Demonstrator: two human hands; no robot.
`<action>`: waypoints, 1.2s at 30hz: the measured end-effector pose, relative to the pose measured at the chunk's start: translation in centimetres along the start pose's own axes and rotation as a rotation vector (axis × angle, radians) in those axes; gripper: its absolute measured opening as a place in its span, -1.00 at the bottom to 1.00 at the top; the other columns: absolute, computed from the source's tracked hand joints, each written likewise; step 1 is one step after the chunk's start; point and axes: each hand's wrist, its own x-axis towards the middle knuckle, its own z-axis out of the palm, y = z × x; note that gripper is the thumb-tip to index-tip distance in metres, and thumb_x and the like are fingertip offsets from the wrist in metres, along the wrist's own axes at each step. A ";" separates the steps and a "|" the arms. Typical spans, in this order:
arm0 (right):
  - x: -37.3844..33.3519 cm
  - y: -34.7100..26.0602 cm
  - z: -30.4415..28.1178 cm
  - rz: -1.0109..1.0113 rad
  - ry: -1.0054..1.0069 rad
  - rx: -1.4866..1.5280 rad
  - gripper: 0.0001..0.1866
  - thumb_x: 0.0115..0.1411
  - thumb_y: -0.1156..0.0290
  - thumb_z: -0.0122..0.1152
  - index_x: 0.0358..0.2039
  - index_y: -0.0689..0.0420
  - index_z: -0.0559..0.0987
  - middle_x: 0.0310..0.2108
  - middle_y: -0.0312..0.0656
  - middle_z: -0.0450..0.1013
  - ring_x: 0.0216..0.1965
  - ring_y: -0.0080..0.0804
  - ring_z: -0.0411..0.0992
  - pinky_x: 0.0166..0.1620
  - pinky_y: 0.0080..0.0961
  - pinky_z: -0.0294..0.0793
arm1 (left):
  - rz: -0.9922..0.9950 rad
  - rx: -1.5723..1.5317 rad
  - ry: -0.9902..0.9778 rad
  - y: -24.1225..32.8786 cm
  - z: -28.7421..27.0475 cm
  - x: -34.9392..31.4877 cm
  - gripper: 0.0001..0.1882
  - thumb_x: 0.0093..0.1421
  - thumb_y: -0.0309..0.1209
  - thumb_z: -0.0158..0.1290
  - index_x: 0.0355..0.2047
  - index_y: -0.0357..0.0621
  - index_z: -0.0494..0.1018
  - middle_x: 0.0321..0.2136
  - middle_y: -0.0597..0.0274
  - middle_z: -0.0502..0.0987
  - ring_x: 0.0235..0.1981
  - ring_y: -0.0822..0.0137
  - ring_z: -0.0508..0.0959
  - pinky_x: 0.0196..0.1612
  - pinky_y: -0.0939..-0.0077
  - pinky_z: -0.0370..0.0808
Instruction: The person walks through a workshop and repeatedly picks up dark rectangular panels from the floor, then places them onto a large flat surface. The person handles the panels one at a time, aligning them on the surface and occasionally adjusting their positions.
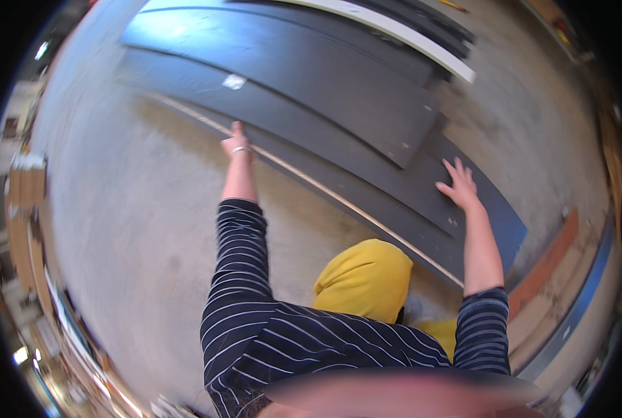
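Several long dark grey panels lie stacked and offset on the floor in front of me. My left hand (237, 141) is at the near edge of the lowest dark panel (293, 157), thumb on top and the other fingers mostly hidden at the edge. A pale strip of raw board shows along that edge. My right hand (461, 184) rests on the panel near its right end, fingers spread. A shorter upper panel (339, 90) lies farther back. A small white label (234, 81) sits on the panel beneath it.
A white board (394, 38) lies beyond the stack. At the right are a reddish-brown plank (548, 258) and a blue strip (579, 306) on the floor. Brown cardboard boxes (28, 184) stand at the far left. My bent knee in yellow trousers (367, 279) is close to the panel edge.
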 end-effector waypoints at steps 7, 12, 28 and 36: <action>-6.7 6.4 0.6 0.033 -0.082 0.155 -0.08 -0.17 0.26 0.32 0.23 -0.15 0.09 0.31 -0.19 -0.24 0.29 0.13 -0.31 0.26 -0.10 -0.15 | -0.014 -0.092 0.129 -6.7 -2.7 -10.7 -0.29 -0.03 0.01 0.17 -0.20 -0.47 0.25 -0.21 -0.25 0.43 -0.15 -0.04 0.46 -0.04 0.27 0.33; -7.3 9.2 0.2 0.131 -0.093 0.031 -0.04 -0.13 0.14 0.30 0.26 -0.13 -0.01 0.32 -0.20 -0.25 0.30 0.03 -0.28 0.23 0.01 -0.15 | -0.086 -0.053 0.130 -11.4 -5.0 -18.5 -0.24 -0.03 -0.01 0.17 -0.11 -0.49 0.22 -0.15 -0.25 0.41 -0.10 -0.03 0.43 -0.01 0.28 0.31; 3.8 1.2 0.8 -0.079 -0.108 0.095 -0.41 0.04 -0.18 0.01 -0.30 0.16 0.53 -0.32 0.08 0.46 -0.21 0.02 0.41 -0.19 -0.24 0.35 | -0.281 -0.425 0.088 -14.7 -6.9 -19.3 -0.06 0.02 0.19 -0.02 0.06 -0.50 0.07 -0.01 -0.17 0.29 0.04 0.09 0.31 0.07 0.35 0.24; 2.2 0.6 0.5 -0.065 -0.001 0.033 -0.41 0.01 -0.20 0.03 -0.40 0.17 0.51 -0.36 0.07 0.46 -0.24 0.06 0.40 -0.22 -0.18 0.35 | -0.341 -0.662 -0.094 -15.3 -7.9 -14.4 -0.06 -0.05 0.25 0.03 0.03 -0.39 0.19 -0.08 -0.02 0.40 -0.10 0.11 0.45 -0.04 0.20 0.41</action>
